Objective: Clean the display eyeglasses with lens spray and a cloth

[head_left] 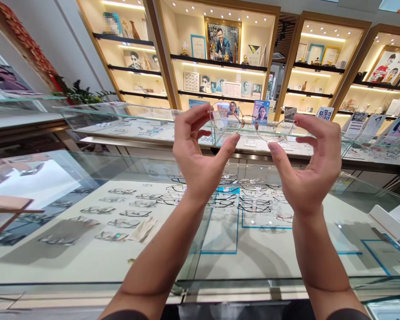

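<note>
A pair of thin-rimmed round eyeglasses (242, 123) with clear lenses is held up in front of me, above the glass counter. My left hand (198, 155) grips its left side, index fingertip at the outer rim and thumb near the lower edge of that lens. On the other side my right hand (308, 169) holds the glasses the same way, index finger at the outer end and thumb under the right lens. A pale tag or sticker seems to be on the left lens. The temples cannot be made out clearly.
Below my arms, the glass display counter (186, 281) holds rows of eyeglasses (135, 213) and a beige cloth (145, 229). A second glass case (136, 126) runs behind it. Lit shelves (220, 63) with pictures line the wall. A white box (388, 222) stands at right.
</note>
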Motion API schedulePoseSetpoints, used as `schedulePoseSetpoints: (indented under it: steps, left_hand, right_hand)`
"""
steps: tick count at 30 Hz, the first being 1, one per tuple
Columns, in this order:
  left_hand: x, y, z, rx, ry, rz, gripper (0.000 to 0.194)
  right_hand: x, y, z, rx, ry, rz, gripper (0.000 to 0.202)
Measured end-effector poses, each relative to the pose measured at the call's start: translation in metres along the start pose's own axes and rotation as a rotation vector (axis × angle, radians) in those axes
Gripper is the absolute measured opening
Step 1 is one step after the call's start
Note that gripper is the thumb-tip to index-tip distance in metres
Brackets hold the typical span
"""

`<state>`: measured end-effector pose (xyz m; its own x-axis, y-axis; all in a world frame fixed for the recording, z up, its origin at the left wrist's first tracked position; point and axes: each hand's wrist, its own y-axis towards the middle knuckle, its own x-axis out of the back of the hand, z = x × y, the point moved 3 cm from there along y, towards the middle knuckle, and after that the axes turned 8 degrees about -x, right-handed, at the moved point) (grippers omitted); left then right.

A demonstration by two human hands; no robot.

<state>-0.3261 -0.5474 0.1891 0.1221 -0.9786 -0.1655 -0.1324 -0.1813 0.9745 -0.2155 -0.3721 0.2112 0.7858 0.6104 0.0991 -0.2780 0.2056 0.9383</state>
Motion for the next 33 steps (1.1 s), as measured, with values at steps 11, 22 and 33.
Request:
schedulePoseSetpoints:
  steps: [11, 22, 33]
  left_hand:
    - [-0.001, -0.002, -0.005, 0.037, -0.022, -0.069, 0.069]
    - [0.001, -0.004, -0.016, -0.042, 0.136, -0.124, 0.071]
    - [-0.001, -0.004, -0.003, 0.106, 0.047, -0.112, 0.071]
  right_hand:
    - [-0.007, 0.004, -0.007, -0.009, 0.038, 0.008, 0.035]
    - [-0.014, 0.006, -0.024, -0.201, 0.147, 0.151, 0.043]
    - [-0.014, 0.008, -0.026, -0.225, 0.197, 0.149, 0.035]
